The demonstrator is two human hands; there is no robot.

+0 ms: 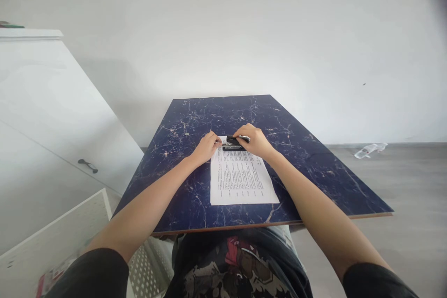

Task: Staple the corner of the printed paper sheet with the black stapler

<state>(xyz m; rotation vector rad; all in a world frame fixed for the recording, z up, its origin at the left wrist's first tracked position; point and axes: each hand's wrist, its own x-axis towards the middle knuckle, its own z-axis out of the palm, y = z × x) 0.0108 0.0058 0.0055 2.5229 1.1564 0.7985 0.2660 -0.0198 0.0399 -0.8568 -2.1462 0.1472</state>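
A black stapler (233, 148) lies crosswise over the top part of a printed sheet of paper (240, 177), its upper arm lifted a little from its base. My right hand (255, 141) is closed on the stapler's right end, with the fingers over the upper arm. At the left end of the stapler, my left hand (205, 149) has its thumb and fingertips pinched together beside the sheet's left edge. Whatever lies between those fingertips is too small to make out. The text on the paper is too small to read.
The sheet rests on a dark blue marbled table (181, 195), its far edge near a pale wall (223, 28). A white cabinet (45, 102) stands at left, above a white perforated basket (146, 265). On the floor to the right lies a clear plastic item (370, 150).
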